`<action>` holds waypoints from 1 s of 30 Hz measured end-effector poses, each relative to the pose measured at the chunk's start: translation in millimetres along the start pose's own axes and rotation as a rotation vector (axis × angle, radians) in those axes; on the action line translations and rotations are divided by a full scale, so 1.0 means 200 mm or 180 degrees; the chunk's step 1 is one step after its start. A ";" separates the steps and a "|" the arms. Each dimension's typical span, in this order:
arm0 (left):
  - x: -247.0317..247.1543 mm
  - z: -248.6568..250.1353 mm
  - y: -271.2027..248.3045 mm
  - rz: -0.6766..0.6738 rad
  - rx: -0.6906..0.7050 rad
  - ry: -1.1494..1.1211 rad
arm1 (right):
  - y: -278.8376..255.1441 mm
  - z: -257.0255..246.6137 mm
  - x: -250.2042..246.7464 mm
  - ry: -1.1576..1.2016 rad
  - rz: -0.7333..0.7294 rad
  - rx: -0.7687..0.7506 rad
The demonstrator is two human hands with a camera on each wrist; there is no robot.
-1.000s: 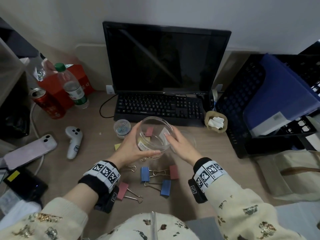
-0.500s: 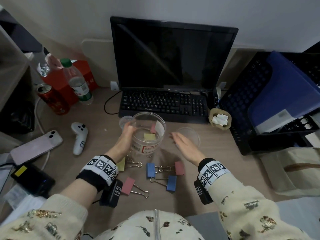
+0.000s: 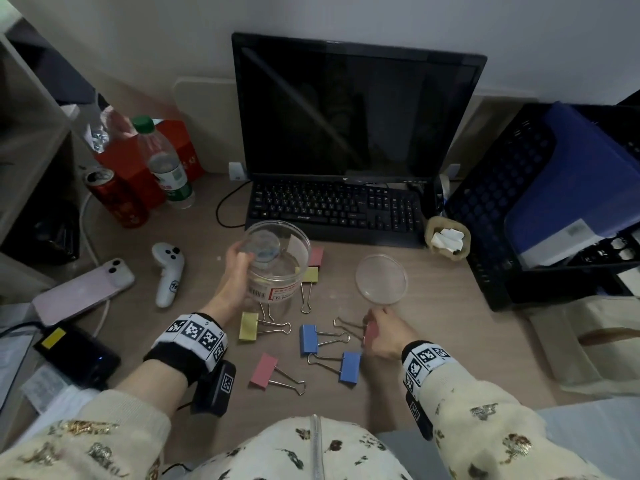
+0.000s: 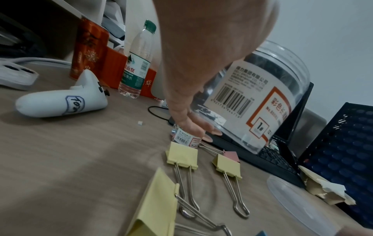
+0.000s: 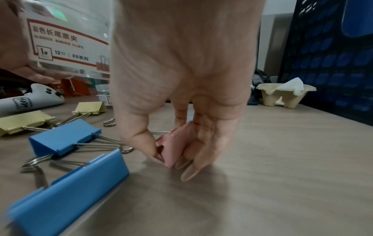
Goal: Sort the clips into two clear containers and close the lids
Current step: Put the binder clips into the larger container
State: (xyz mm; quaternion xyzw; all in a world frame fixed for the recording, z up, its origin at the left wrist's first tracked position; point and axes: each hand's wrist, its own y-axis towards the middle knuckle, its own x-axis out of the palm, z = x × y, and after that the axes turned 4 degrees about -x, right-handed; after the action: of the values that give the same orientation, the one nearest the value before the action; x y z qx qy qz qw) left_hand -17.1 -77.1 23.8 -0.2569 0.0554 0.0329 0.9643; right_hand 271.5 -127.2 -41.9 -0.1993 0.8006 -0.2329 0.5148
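My left hand [image 3: 239, 268] grips a big clear labelled jar [image 3: 277, 258], lifted off the desk and tilted; it looks empty in the left wrist view [image 4: 262, 89]. Its clear lid [image 3: 381, 278] lies flat to the right. A small clear container [image 4: 187, 138] stands behind the jar. My right hand [image 3: 375, 332] pinches a pink binder clip [image 5: 177, 143] that rests on the desk. Two blue clips [image 3: 308, 337] [image 3: 349, 367], another pink clip [image 3: 265, 370] and yellow clips [image 3: 249, 325] [image 3: 308, 273] lie loose between my hands.
A keyboard [image 3: 336, 209] and monitor stand behind the jar. A white controller [image 3: 168, 275], a phone [image 3: 83, 292], a bottle and a can are on the left. A paper cup holder [image 3: 446, 239] and a black crate [image 3: 540, 202] are on the right.
The jar has come up off the desk and tilted, and the clips that were inside now lie on the desk. My right hand has moved back from the lid onto the pink clip.
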 end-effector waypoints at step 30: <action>-0.01 -0.05 -0.15 -0.1296 0.0421 0.0530 | -0.15 -0.77 -0.29 -0.2359 0.0419 -0.2131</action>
State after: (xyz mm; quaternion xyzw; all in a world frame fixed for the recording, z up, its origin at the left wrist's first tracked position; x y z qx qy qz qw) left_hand -18.0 -109.2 30.4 -0.2009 0.0840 -0.1874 0.9579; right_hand 154.4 -92.5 73.4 -0.3719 0.6057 0.1561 0.6859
